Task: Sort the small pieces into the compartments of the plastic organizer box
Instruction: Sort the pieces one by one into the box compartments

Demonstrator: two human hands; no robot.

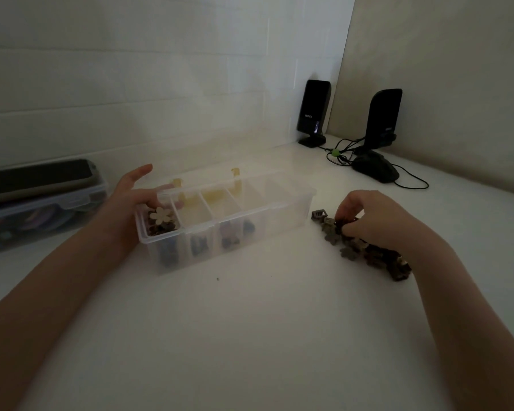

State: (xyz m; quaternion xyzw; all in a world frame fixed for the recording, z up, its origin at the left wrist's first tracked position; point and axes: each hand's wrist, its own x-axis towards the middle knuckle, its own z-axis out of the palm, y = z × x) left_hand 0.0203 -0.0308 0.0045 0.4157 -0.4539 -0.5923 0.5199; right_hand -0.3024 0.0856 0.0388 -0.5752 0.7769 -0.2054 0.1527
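The clear plastic organizer box (pixel 251 214) stands on the white table with its lid tipped open behind it. My left hand (pixel 129 200) rests at the box's left end, fingers spread over the leftmost compartment. A pale flower-shaped piece (pixel 160 215) lies on brown pieces there, just under my fingertips. Dark pieces (pixel 198 244) and purplish ones (pixel 228 235) fill the neighbouring compartments. To the right of the box lies a pile of small dark and grey pieces (pixel 368 253). My right hand (pixel 371 216) is on the pile's far end, fingertips pinched on a small dark piece (pixel 344 219).
A lidded plastic storage box (pixel 39 209) with a dark flat item on top sits at the far left. Two black speakers (pixel 313 111) (pixel 383 117), a black mouse (pixel 374 169) and cables occupy the back right corner. Walls close off the back and right.
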